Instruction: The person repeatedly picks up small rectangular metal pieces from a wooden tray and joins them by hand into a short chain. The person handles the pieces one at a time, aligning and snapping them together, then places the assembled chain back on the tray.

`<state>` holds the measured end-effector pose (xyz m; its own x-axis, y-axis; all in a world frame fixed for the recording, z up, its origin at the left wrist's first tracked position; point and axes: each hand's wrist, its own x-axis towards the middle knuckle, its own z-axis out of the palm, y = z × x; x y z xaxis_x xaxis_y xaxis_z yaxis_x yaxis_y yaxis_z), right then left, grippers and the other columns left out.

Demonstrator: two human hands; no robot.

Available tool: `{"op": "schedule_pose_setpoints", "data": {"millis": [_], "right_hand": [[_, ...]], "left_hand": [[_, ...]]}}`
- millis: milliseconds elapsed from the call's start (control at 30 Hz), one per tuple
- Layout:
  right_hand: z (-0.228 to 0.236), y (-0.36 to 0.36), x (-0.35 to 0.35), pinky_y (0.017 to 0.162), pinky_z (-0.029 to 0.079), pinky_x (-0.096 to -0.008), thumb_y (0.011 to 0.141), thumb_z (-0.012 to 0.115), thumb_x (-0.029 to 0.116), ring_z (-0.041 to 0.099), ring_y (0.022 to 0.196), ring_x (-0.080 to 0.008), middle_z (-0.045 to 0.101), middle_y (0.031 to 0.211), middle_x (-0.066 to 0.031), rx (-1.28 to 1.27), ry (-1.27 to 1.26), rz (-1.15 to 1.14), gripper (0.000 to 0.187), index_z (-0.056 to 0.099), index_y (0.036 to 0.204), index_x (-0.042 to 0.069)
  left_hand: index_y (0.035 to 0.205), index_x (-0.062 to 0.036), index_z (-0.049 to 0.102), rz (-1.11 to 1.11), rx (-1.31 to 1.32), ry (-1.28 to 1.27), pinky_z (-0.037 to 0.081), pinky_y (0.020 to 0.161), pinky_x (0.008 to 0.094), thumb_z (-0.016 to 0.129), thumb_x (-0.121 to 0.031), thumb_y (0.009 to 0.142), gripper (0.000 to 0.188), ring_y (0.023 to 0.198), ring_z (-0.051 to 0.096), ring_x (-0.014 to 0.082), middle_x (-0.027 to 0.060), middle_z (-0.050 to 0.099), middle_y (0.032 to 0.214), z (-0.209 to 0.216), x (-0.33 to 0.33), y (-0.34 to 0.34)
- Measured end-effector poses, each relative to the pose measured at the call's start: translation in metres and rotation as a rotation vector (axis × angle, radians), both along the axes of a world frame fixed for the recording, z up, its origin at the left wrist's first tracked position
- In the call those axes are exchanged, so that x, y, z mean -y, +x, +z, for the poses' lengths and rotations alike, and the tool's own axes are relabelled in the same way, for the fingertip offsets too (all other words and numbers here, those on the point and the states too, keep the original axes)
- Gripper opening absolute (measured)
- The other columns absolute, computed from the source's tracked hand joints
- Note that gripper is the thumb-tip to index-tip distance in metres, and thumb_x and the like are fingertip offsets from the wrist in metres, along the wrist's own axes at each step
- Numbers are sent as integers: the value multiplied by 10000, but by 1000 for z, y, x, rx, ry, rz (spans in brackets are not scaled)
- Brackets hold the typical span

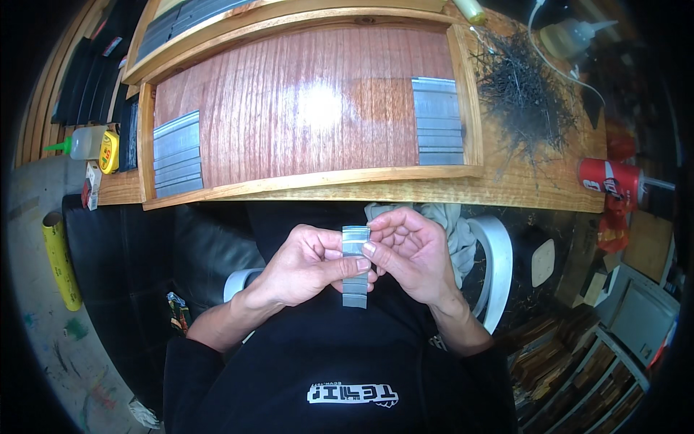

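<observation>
In front of my chest, both hands hold a narrow grey strip (356, 281) with crosswise bands, upright in the picture. My left hand (300, 264) pinches its middle, the thumb lying across the front. My right hand (412, 253) grips it near the top edge between thumb and fingers. The fingers behind the strip are partly hidden. Beyond my hands, a wooden tray (325, 175) with a low rim rests on the table. Similar grey banded strips lie in it, a group at the left end (178, 153) and another at the right end (437, 123).
A heap of thin dark sticks (524, 90) lies right of the tray. Farther right are a squeeze bottle (571, 37) and a red can (611, 181). At the left stand a green-tipped bottle (85, 143) and a yellow container (109, 152). A white chair arm (495, 264) curves beside me.
</observation>
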<state>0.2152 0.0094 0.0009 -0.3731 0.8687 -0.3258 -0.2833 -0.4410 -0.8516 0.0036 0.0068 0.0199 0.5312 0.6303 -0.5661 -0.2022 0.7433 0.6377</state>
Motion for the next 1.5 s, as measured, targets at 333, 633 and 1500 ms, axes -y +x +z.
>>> {"op": "schedule_pose_setpoints", "data": {"millis": [333, 633, 1500], "right_hand": [[1, 2, -1, 760, 574, -201, 940, 725, -63, 672, 860, -69, 683, 992, -79, -16, -25, 5, 237, 603, 1143, -49], [1, 2, 0, 712, 571, -195, 937, 722, -72, 671, 825, -67, 669, 952, -73, -17, -8, -4, 231, 596, 1129, -50], [5, 6, 2, 686, 608, -230, 967, 696, -49, 722, 794, -111, 732, 963, -118, 16, -84, 30, 162, 672, 1121, -93]], "left_hand": [[1214, 0, 732, 4, 21, -6, 643, 707, 268, 698, -54, 1006, 218, 876, 780, 171, 116, 791, 1013, -1, 0, 1], [1218, 5, 731, 10, 29, 9, 633, 716, 260, 695, -40, 1007, 219, 880, 771, 162, 112, 787, 1022, -1, 2, 2], [1245, 59, 707, 13, 21, 110, 606, 906, 285, 663, 42, 1002, 248, 1001, 746, 165, 144, 778, 1091, -3, 7, 3]]}}
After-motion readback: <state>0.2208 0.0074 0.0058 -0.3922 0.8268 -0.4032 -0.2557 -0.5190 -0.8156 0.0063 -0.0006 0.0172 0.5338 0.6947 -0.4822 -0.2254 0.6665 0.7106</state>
